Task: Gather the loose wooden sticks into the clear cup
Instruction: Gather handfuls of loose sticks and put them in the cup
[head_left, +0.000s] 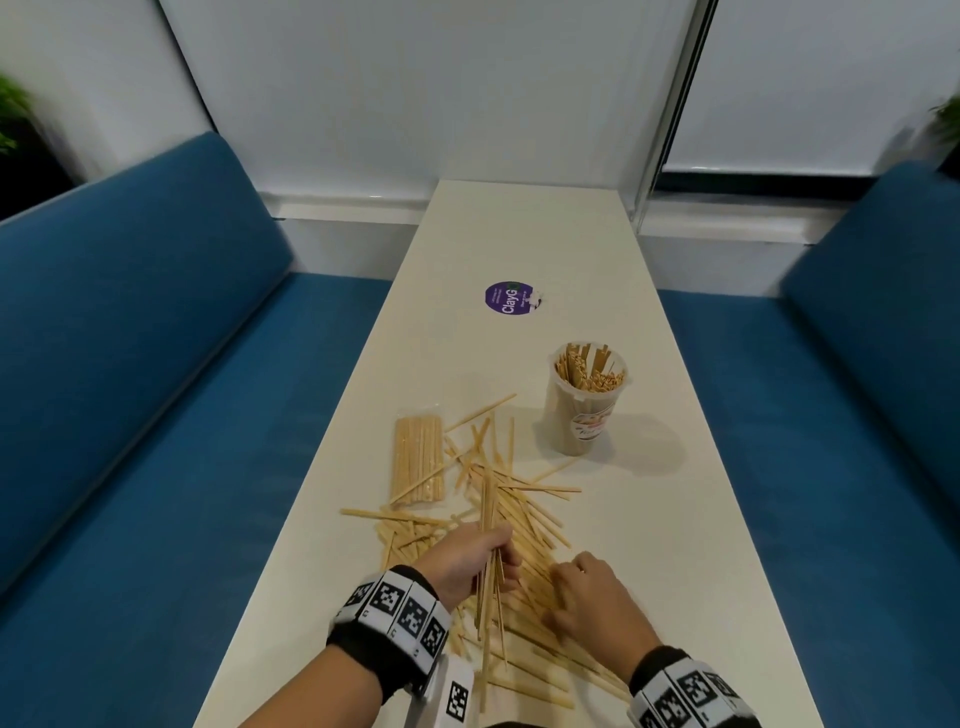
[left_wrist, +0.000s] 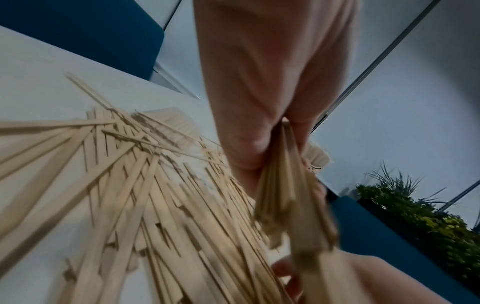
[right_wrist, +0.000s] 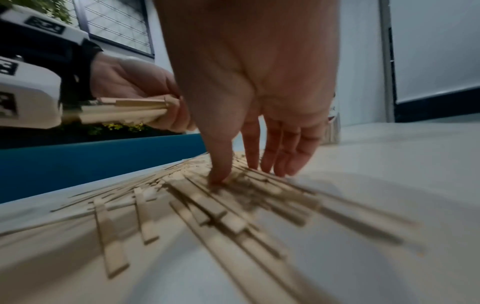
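Loose sticks (head_left: 519, 499): thin wooden sticks scattered and crossing one another over the near half of the white counter (head_left: 649, 519), the pile running from beside the cup back to under both hands.
Clear cup (head_left: 584, 405): upright on the counter, beyond and to the right of the pile, partly filled with sticks standing on end; a label shows on its side.
Held bundle (head_left: 491, 566): several sticks gathered together, clear of the pile, ends sticking out on both sides of the fist.
Left hand (head_left: 470, 561): grip curled tight round the bundle, above the pile's near left part.
Right hand (right_wrist: 259, 86): grip wide, fingers straight and pointing down, thumb tip (right_wrist: 219, 179) pressing on the sticks lying on the counter.
Packet (head_left: 418, 460): clear wrapper of sticks lying flat, left of the pile.
Sticker (head_left: 511, 297): round, purple, further along the counter.
Seats (head_left: 130, 364): blue benches either side.
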